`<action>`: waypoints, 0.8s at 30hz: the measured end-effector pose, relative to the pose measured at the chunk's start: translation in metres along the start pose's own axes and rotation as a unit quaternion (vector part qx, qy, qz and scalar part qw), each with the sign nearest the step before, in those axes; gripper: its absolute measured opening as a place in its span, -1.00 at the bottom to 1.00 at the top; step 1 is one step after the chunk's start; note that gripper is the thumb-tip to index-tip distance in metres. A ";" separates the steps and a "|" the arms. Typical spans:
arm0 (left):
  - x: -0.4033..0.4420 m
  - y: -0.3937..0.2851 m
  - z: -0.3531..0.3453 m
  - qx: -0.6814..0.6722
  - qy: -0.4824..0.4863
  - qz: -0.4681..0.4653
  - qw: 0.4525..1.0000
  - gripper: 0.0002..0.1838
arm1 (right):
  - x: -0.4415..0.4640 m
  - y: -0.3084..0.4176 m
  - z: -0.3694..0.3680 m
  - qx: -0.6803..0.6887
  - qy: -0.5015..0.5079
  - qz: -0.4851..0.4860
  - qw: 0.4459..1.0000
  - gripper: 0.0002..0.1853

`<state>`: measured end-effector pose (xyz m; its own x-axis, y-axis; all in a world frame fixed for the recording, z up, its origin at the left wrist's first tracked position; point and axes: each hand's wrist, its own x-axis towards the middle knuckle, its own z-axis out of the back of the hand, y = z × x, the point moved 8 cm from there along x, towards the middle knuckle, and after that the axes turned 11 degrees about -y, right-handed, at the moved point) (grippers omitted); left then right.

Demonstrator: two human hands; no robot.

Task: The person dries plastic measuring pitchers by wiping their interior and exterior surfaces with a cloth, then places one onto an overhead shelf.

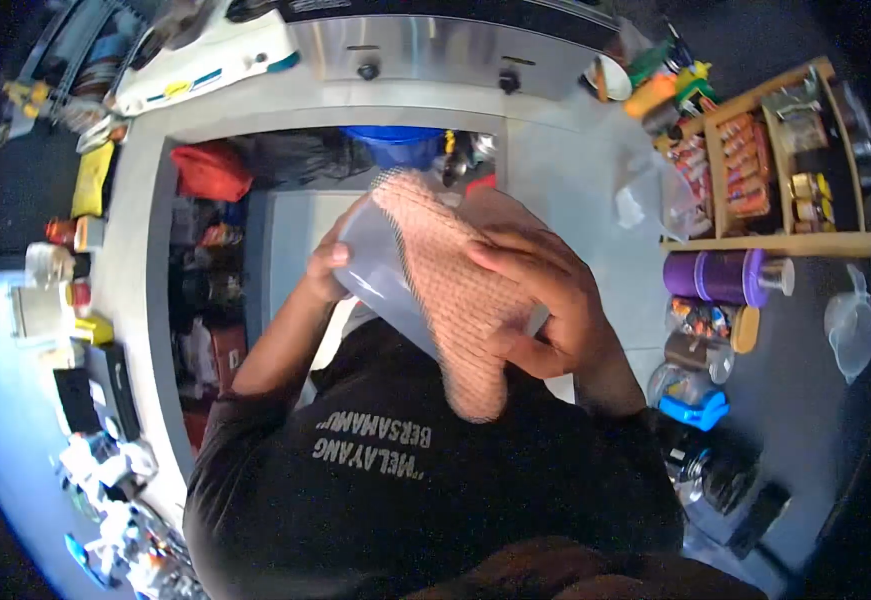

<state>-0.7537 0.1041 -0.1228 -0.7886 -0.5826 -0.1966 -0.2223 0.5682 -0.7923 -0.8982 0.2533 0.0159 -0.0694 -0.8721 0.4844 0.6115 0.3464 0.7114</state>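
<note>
A translucent plastic container [375,262] is tilted in front of my chest. My left hand [327,265] is closed on its left side, the thumb pressing on the wall. A pink cloth with a fine dark net pattern [460,295] drapes across the container and hides much of its right part. Gripping the cloth from the right is my right hand [550,300], its fingers bent over it and the thumb below. One end of the cloth hangs down against my black shirt [515,470].
Ahead is a steel stove front [435,60] with knobs. On the right are a wooden rack [770,243] of packets, a purple bottle [712,277] and a blue-lidded jar [693,408]. Below the counter at left lies a red bag [212,172]; a blue bucket [395,140] stands beneath the stove.
</note>
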 end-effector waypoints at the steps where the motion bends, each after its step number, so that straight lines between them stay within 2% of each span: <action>1: -0.012 0.007 0.020 -0.015 -0.032 0.015 0.999 0.23 | 0.002 0.002 -0.006 0.012 -0.017 0.032 0.999 -0.22; 4: -0.035 0.015 0.045 -0.081 -0.055 0.034 0.995 0.21 | -0.001 -0.006 -0.028 0.050 -0.065 -0.003 0.997 -0.32; 5: -0.039 0.015 0.052 -0.093 -0.073 0.024 0.993 0.21 | -0.005 -0.016 -0.033 0.043 -0.076 -0.035 0.996 -0.41; 8: -0.039 -0.005 0.042 -0.157 0.045 0.007 0.986 0.24 | -0.012 -0.043 -0.060 0.138 0.028 -0.240 0.961 -0.44; 9: -0.039 -0.012 0.042 -0.155 0.085 0.002 0.984 0.26 | -0.013 -0.046 -0.065 0.093 0.021 -0.220 0.971 -0.48; 13: -0.042 -0.021 0.072 -0.062 0.022 0.029 0.997 0.24 | -0.003 -0.032 -0.086 -0.053 0.011 -0.201 0.978 -0.57; 15: -0.046 -0.026 0.084 -0.048 0.048 0.048 0.997 0.18 | 0.011 -0.012 -0.091 -0.112 -0.010 -0.192 0.975 -0.67; 18: -0.052 -0.037 0.094 -0.040 0.098 0.076 0.991 0.05 | 0.023 0.019 -0.098 -0.109 -0.117 -0.108 0.981 -0.48; 19: -0.050 -0.035 0.105 -0.052 0.064 0.105 0.991 -0.02 | 0.030 0.032 -0.103 -0.123 -0.115 -0.077 0.983 -0.45; 21: -0.047 -0.030 0.131 -0.070 -0.004 0.163 0.984 -0.15 | 0.050 0.053 -0.116 -0.097 -0.069 -0.080 0.990 -0.45; 23: -0.039 -0.048 0.136 -0.046 0.010 0.168 0.985 -0.25 | 0.069 0.075 -0.133 -0.090 -0.001 -0.065 0.994 -0.41; 24: -0.037 -0.058 0.135 -0.036 0.015 0.170 0.985 -0.31 | 0.074 0.088 -0.145 -0.098 0.025 -0.068 0.993 -0.33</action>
<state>-0.6339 0.0141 -0.1477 -0.8404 -0.3354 -0.4258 0.0180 0.7678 -0.6404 -0.7356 0.1695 0.0402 -0.1252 -0.9238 0.3618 0.7412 0.1553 0.6531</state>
